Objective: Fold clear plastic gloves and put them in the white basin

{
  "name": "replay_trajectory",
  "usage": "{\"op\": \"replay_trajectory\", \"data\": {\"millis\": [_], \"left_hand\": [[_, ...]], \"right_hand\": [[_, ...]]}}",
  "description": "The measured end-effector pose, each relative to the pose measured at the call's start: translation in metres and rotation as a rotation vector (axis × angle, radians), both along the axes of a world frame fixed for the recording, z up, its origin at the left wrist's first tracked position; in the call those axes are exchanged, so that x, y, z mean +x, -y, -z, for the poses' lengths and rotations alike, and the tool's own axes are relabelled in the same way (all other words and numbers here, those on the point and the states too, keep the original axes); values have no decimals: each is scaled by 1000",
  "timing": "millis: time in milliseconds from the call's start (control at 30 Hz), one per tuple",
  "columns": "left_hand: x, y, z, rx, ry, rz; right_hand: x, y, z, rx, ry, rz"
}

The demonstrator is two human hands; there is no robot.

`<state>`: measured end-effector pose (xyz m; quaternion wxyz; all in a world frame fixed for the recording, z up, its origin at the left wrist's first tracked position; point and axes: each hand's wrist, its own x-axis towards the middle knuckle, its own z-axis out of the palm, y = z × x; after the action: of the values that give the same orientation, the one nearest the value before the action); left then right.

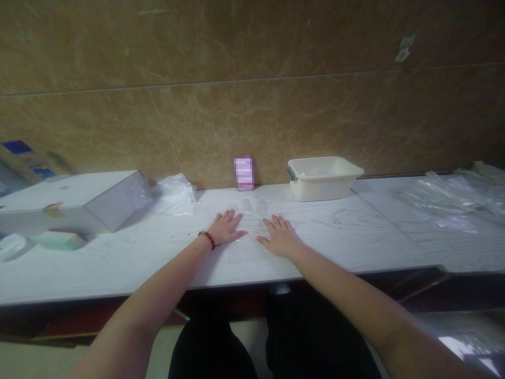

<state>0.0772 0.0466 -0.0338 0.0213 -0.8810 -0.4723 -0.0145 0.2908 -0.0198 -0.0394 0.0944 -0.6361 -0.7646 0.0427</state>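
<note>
Left hand (226, 228) and right hand (279, 236) rest palm-down on the table (130, 268), fingers spread. Clear film (251, 215) lies between the 2, near their fingertips.

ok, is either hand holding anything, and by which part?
Nothing is held: the left hand and right hand lie flat, palms down, over what looks like clear plastic on the white table.

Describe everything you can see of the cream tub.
The cream tub is rectangular and open-topped, with a rim, walls that taper downward and a grey handle at its left end; it looks like plastic. It stands upright on the white wood-grain tabletop, near the brown wall, beyond the right hand, which does not touch it. Its contents cannot be made out.
</note>
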Motion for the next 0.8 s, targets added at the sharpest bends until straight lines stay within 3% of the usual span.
{"op": "replay_trajectory", "data": {"millis": [100,167,300,400,600,800], "left_hand": [[-2,3,-3,51,11,-114],[6,15,-5,75,25,-116],[30,48,-5,6,35,99],[38,64,-3,-11,31,131],[35,69,-3,7,48,128],[36,70,-5,-9,59,117]], "right_hand": [[5,-8,-7,-15,-30,52],[5,-17,-13,19,-57,26],[-4,-43,-17,48,-73,-195],[-9,-61,-10,-29,-31,-249],[2,-87,-3,-97,39,-112],[10,-98,-3,-70,20,39]]}}
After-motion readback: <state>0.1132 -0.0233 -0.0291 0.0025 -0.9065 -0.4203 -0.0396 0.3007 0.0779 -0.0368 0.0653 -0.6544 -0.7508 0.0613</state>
